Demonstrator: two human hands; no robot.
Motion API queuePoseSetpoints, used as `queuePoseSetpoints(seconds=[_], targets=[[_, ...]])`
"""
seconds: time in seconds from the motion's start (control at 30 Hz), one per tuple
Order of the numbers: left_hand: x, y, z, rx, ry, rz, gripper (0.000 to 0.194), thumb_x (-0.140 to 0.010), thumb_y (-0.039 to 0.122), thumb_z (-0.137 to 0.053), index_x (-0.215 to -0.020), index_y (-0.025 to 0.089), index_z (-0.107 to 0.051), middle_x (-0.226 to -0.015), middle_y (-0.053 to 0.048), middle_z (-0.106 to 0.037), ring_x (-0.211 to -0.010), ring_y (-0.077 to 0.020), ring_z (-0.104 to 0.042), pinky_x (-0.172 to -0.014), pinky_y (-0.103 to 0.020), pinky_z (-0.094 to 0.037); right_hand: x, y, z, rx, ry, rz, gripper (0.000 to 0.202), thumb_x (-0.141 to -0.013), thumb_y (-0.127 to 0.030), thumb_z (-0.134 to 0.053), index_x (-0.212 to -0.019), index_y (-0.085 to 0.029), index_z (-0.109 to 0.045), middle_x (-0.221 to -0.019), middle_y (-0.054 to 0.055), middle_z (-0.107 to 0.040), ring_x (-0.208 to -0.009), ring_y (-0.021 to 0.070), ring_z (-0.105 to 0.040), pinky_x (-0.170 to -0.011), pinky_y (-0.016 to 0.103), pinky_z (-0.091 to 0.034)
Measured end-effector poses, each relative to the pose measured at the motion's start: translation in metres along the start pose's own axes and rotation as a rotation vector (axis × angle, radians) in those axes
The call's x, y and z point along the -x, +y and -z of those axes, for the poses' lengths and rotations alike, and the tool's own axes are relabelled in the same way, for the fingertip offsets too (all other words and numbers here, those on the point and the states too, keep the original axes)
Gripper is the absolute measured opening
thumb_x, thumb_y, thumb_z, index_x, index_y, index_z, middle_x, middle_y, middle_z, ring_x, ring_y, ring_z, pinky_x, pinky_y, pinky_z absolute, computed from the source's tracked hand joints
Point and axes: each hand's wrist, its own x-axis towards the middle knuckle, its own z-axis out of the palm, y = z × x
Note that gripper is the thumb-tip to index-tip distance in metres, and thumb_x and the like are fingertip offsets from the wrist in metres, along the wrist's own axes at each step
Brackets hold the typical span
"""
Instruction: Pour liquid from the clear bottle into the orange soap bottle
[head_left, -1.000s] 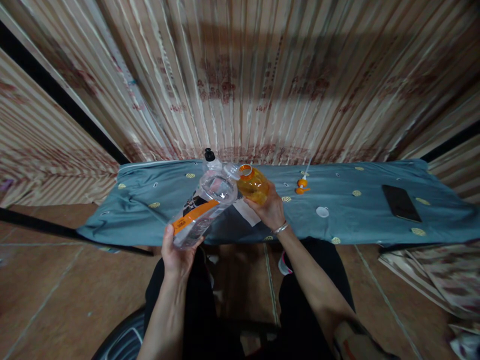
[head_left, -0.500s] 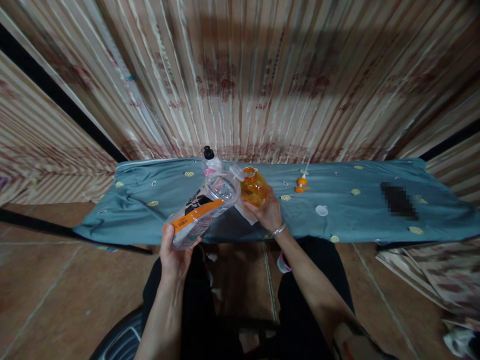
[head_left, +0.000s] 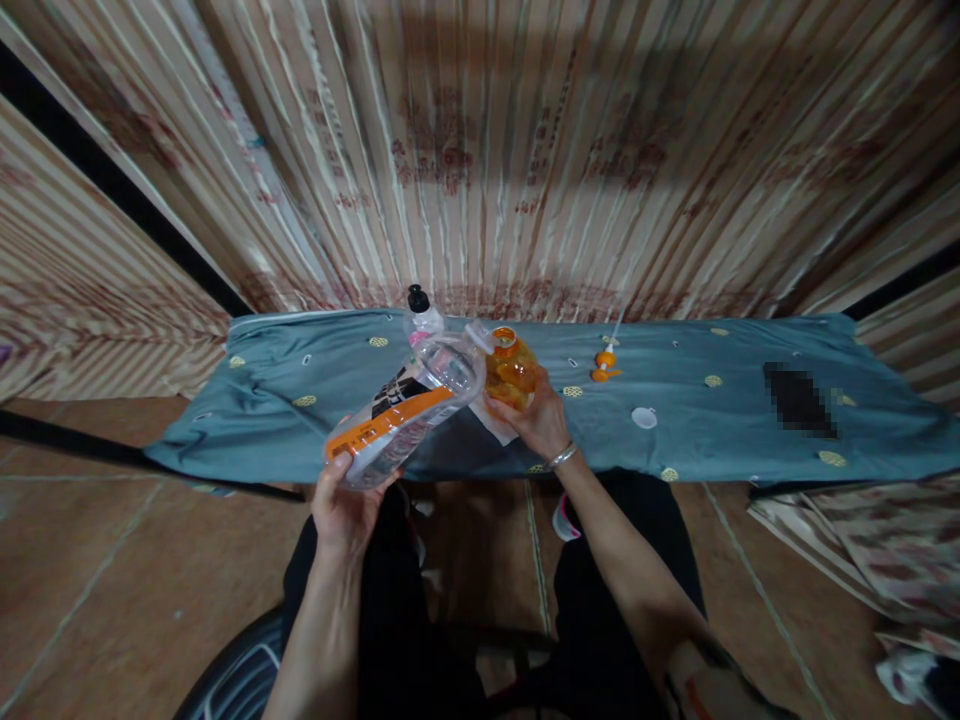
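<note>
A large clear bottle (head_left: 409, 415) with an orange and black label is tilted up to the right, its base in my left hand (head_left: 346, 505), fingers wrapped round it. Its mouth is over or beside the open neck of an orange see-through bottle (head_left: 511, 372); whether they touch I cannot tell. My right hand (head_left: 540, 415) grips the orange bottle from the right side. Behind the clear bottle stands another bottle with a black cap (head_left: 418, 300). An orange pump head (head_left: 604, 362) with a pale tube lies to the right, and a small white disc (head_left: 643, 418) is nearer the front.
A long narrow table with a teal patterned cloth (head_left: 277, 395) spans the view. A dark pixelated object (head_left: 799, 400) lies at its right end. Striped curtains (head_left: 480, 150) hang right behind it, with black frame bars at both sides.
The clear bottle has tilted slightly further and its mouth has shifted a little to the right and up. Both hands keep their grips. The view has moved slightly.
</note>
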Motion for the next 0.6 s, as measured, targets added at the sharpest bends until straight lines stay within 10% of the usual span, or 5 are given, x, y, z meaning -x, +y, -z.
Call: queuePoseSetpoints(seconds=[0.6], targets=[[-0.003, 0.006, -0.004, -0.036, -0.002, -0.010, 0.045, -0.059, 0.024, -0.073, -0.104, 0.022, -0.068, -0.098, -0.006, -0.071, -0.078, -0.0241, -0.067, -0.054, -0.032, -0.059, -0.008, -0.005, 0.014, -0.005, -0.133, -0.030, 0.077, -0.066, -0.045, -0.075, -0.129, -0.016, -0.041, -0.115, 0.014, -0.068, -0.102, 0.0309, -0.068, -0.086, 0.045, -0.056]])
